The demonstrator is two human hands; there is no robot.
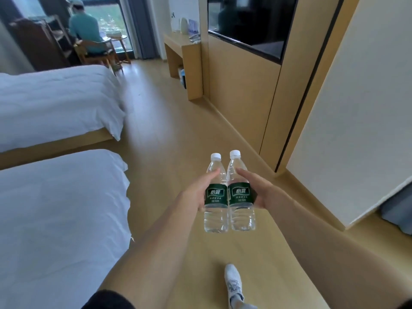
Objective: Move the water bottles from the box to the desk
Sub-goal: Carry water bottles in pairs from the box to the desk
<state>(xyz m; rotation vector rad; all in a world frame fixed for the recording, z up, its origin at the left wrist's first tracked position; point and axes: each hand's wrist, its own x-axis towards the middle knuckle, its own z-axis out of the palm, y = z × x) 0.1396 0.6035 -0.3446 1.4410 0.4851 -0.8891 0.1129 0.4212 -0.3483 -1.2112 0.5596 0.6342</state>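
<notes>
Two clear water bottles with white caps and green labels are held upright side by side in front of me, above the wooden floor. My left hand (196, 192) grips the left bottle (215, 197) around its label. My right hand (260, 190) grips the right bottle (241, 192) the same way. The two bottles touch each other. The wooden desk (178, 44) stands far ahead against the right wall, with a white kettle (184, 25) and small items on top. No box is in view.
Two beds with white covers, near bed (62, 219) and far bed (55, 101), fill the left side. A wood-panelled wall with a dark screen (249, 21) runs along the right. A person (85, 30) sits on a chair by the window. My white shoe (233, 279) is on the floor below.
</notes>
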